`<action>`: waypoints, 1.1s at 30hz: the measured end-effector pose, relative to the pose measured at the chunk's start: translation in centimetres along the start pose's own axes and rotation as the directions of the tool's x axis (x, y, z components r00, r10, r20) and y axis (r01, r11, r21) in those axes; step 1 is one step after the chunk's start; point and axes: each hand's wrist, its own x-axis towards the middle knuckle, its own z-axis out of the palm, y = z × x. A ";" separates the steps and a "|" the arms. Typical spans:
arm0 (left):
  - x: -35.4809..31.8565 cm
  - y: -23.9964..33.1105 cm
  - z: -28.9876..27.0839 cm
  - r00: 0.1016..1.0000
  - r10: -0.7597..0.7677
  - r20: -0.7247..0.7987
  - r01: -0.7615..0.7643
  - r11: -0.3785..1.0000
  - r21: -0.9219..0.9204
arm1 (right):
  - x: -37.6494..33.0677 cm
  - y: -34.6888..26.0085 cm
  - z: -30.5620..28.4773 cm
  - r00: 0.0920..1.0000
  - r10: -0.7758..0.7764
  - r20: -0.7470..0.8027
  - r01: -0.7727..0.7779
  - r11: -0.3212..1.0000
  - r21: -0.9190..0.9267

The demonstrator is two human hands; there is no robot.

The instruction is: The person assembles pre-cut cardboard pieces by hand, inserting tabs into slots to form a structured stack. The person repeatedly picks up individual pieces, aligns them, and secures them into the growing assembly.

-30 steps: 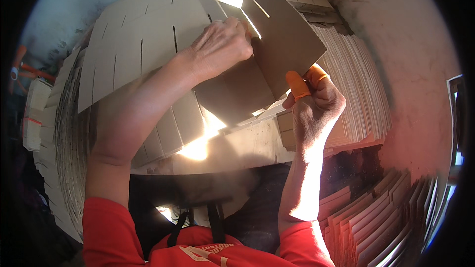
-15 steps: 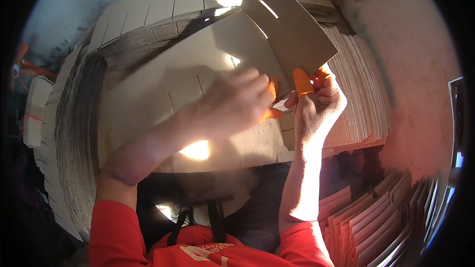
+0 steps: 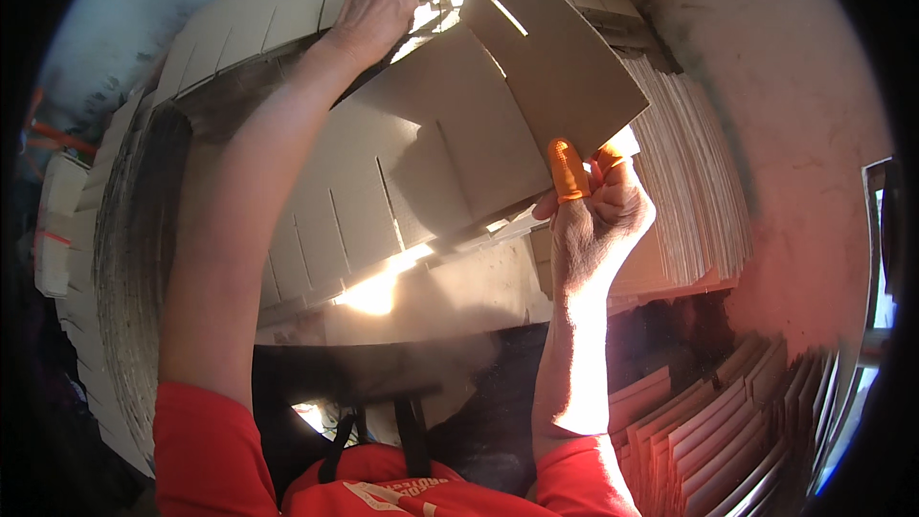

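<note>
Left hand point(image 3: 375, 10) has reached back to grasp another slotted cardboard strip point(image 3: 287, 14); right hand point(image 3: 598, 220) stays pinching the half-built cardboard divider point(image 3: 517, 105).

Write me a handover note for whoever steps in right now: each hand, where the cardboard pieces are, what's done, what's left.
Right hand: pinching the lower edge of a slotted cardboard piece held up, orange finger cots on the fingertips; grip shut.
Left hand: reached out to the far top of the slotted cardboard sheets spread in front, fingers curled on a sheet's top edge.
Stacks of cardboard pieces stand to the right, more at lower right.
Done: one piece is in hand, lapping over the sheets.
Left: whether its slots are meshed cannot be told; many stacked pieces remain.
</note>
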 end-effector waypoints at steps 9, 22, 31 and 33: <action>1.5 -2.5 -1.3 0.882 -0.405 0.240 0.469 0.806 -0.362 | -0.2 0.4 0.4 0.999 -0.053 0.011 0.054 0.999 -0.008; -0.1 0.9 -4.5 0.988 0.138 -0.071 -0.132 0.988 0.079 | -0.5 0.6 1.0 0.996 -0.071 -0.051 0.073 0.997 0.024; -0.1 0.7 -4.5 0.960 0.218 -0.178 -0.189 0.968 0.165 | -0.5 1.0 0.8 0.990 -0.141 0.014 0.140 0.990 0.017; -0.1 1.3 -5.0 0.966 0.215 -0.142 -0.199 0.973 0.119 | -0.4 0.9 0.8 0.992 -0.123 0.006 0.123 0.992 0.042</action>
